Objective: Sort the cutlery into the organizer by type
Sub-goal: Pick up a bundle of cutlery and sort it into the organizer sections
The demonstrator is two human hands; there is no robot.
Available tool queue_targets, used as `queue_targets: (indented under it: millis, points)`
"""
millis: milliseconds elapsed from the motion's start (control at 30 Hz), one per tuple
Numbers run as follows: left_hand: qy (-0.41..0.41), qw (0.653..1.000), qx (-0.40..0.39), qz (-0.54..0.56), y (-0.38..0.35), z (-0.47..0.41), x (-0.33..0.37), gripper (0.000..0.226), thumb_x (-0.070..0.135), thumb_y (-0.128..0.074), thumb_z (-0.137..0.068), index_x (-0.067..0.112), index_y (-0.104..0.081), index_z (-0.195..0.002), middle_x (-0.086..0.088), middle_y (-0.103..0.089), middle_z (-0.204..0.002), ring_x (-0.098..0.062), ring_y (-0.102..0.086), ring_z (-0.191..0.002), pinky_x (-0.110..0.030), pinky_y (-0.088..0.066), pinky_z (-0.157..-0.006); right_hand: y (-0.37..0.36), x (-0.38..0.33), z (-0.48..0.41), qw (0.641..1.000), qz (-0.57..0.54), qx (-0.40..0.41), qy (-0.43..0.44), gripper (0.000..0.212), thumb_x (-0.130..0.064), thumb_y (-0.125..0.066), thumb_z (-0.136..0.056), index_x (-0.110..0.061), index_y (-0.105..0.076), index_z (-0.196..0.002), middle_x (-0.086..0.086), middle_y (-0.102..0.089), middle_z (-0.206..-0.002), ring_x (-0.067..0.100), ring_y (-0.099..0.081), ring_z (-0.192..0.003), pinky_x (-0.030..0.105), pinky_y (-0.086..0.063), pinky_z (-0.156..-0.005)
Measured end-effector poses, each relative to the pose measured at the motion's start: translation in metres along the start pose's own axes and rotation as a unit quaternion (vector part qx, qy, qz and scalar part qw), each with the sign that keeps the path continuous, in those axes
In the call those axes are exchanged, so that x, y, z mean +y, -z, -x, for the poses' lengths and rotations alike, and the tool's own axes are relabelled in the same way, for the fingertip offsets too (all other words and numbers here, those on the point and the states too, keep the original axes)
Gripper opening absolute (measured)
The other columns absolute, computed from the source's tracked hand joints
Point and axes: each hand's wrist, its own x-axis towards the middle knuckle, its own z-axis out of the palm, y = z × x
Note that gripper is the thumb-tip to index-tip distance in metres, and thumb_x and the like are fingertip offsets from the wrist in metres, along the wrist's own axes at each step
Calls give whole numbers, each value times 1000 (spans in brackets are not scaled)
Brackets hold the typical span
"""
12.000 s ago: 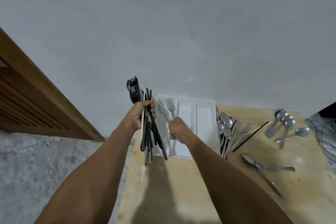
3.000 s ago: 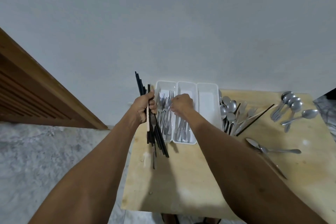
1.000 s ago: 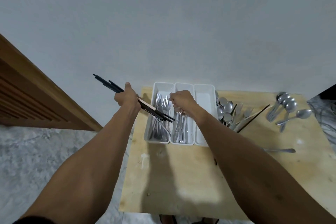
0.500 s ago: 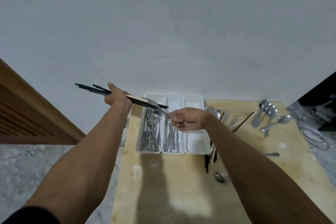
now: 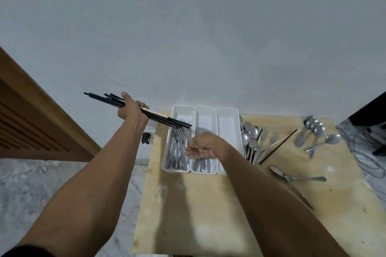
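1. A bundle of black chopsticks (image 5: pixel 165 120), with one pale wooden stick among them, is clenched in the left hand (image 5: pixel 131 110); the bundle is held in the air, its tips reaching over the far end of the organizer (image 5: pixel 205 110).
2. The right hand (image 5: pixel 203 145) is curled around a metal utensil (image 5: pixel 191 141) above the organizer's middle compartment — the piece is blurred, so its type cannot be told.
3. The organizer is seen as a white tray of three long compartments, set at the far left of the wooden table (image 5: pixel 208 210), against the wall.
4. Forks (image 5: pixel 177 152) are stacked in its left compartment; more metal handles are lying in the middle one, and the right one shows bare white.
5. Just right of the organizer, a loose heap of spoons, forks and chopsticks (image 5: pixel 254 144) is spread — farther right, a small group of spoons (image 5: pixel 313 133) is laid apart.
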Motion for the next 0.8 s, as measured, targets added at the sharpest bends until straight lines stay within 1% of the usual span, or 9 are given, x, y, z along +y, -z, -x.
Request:
queue_targets:
  millis: [67,133,200,267,333,400,533,633,800]
  points:
    - [3,1000,-3,-2,1,2,-4,35,39,-63,-92,10,-47,-78,-1,-43,-55,-13,-39,-40,-21,-37,-42,-15,1,-1,1000,-5,19,1,29,10,-43,-98,16,-46,-126,24,-65,-101,32,-68,-94,38,-53,-95]
    - [3,1000,-5,-11,3,2,-6,35,39,-63,-91,11,-48,-78,-1,-43,-55,-14,-39,-40,-21,-38,-42,-20,4,-2,999,-1,36,2,40,11,-48,-95,11,-44,-135,24,-63,-116,30,-68,-100,33,-56,-87]
    - [1,1000,-7,-15,3,1,-7,36,40,-64,-91,11,-47,-78,-1,-42,-55,-14,-38,-40,-21,-37,-42,-17,5,0,999,-24,41,13,38,2,-45,-97,2,-53,-134,14,-65,-91,23,-71,-78,27,-51,-61]
    - [3,1000,-7,-17,1,3,-9,36,40,-65,-90,10,-47,-80,-1,-42,-55,-13,-37,-39,-20,-36,-42,-7,6,5,992,-72,104,22,29,-14,-41,-95,-8,-69,-102,8,-61,-67,16,-56,-47,24,-42,-51]
    - [5,1000,-10,-18,-3,8,-15,37,40,-65,-90,10,-46,-82,-1,-41,-55,-12,-36,-38,-20,-35,-42,9,6,9,972,-138,176,65,36,-33,-42,-97,-9,-66,-88,8,-68,-79,19,-61,-63,36,-56,-70]
    - [8,1000,-18,-24,-11,16,-25,37,40,-66,-90,8,-47,-85,-1,-41,-55,-12,-36,-37,-19,-35,-41,20,5,12,950,-249,159,99,54,-47,-31,-102,-4,-63,-105,12,-70,-101,26,-65,-90,44,-51,-89]
    - [31,997,-52,-46,-25,46,-67,39,39,-68,-88,7,-46,-92,-2,-41,-54,-12,-37,-36,-20,-36,-39,11,-7,16,903,-379,161,121,66,-50,-23,-103,2,-50,-133,18,-65,-121,32,-60,-106,42,-47,-94]
    - [44,993,-77,-73,-31,66,-92,37,37,-68,-89,7,-47,-89,-2,-42,-55,-11,-38,-33,-19,-37,-39,2,-15,21,902,-374,171,130,64,-51,-26,-103,-1,-48,-136,17,-63,-126,27,-59,-99,37,-46,-88]
    - [75,961,-193,-184,-24,72,-97,31,28,-68,-90,15,-44,-76,1,-38,-46,-10,-33,-31,-18,-30,-35,43,-15,28,941,-197,208,178,67,-54,-21,-102,-8,-42,-145,12,-54,-141,28,-44,-135,48,-29,-115]
